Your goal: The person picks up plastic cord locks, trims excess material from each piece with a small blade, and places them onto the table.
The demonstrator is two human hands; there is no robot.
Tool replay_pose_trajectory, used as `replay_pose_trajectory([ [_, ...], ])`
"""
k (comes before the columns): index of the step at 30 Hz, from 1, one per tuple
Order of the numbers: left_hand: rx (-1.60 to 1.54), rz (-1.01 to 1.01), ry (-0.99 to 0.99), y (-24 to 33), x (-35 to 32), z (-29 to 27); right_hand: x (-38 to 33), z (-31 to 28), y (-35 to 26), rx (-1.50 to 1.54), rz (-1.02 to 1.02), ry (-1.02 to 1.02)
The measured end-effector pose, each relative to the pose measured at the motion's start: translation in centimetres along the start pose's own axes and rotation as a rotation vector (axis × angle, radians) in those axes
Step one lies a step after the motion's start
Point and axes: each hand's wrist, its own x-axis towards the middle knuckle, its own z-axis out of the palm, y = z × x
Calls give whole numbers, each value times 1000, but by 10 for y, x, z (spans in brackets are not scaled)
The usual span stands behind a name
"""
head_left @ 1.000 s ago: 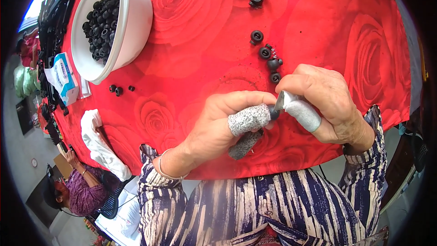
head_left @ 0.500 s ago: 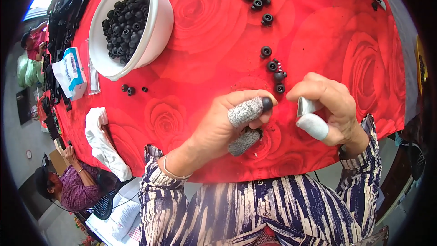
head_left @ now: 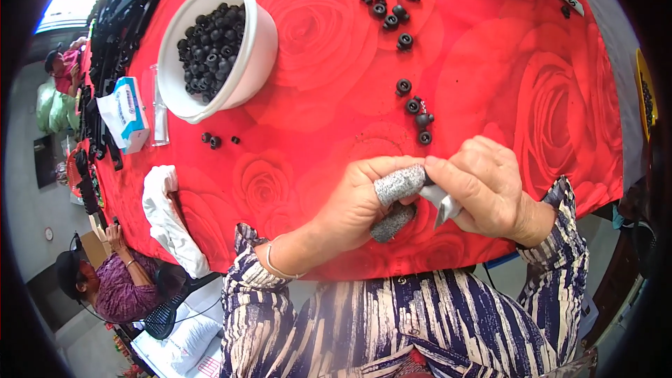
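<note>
In front of my body, my left hand [head_left: 350,203] is closed, with grey speckled covers on its thumb and a finger. A small black round part [head_left: 428,178] is pinched at its fingertips, mostly hidden. My right hand [head_left: 486,189], wearing pale finger covers, is closed too, and its fingertips press on that part from the right. Just beyond the hands lies a short row of black round parts [head_left: 424,120], with small metal bits beside them. More black knob-like parts [head_left: 404,42] are scattered farther off.
A white bowl [head_left: 262,56] of black parts stands at the far left. Near it are a tissue box [head_left: 129,115], a clear strip [head_left: 160,126] and a crumpled white cloth [head_left: 168,217]. Black strips [head_left: 105,98] pile along the left edge. A person [head_left: 122,280] sits beyond the left side.
My right hand has moved left and its fingers have met the black part in my left hand. My left hand has shifted slightly right. The view has shifted a little.
</note>
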Motion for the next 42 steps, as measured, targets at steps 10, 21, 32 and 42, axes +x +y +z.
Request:
replay_pose_trajectory([
  [10, 527, 667, 255, 29, -25, 15, -1, -6, -7, 60, 18, 61],
  [21, 1353, 1371, 1146, 140, -36, -26, 5, -5, 2, -1, 42, 32],
  [32, 1624, 990, 162, 61, 50, -7, 1, -5, 2, -5, 63, 24],
  [42, 1455, 968, 108, 55, 48, 0, 2, -7, 6, -10, 83, 4],
])
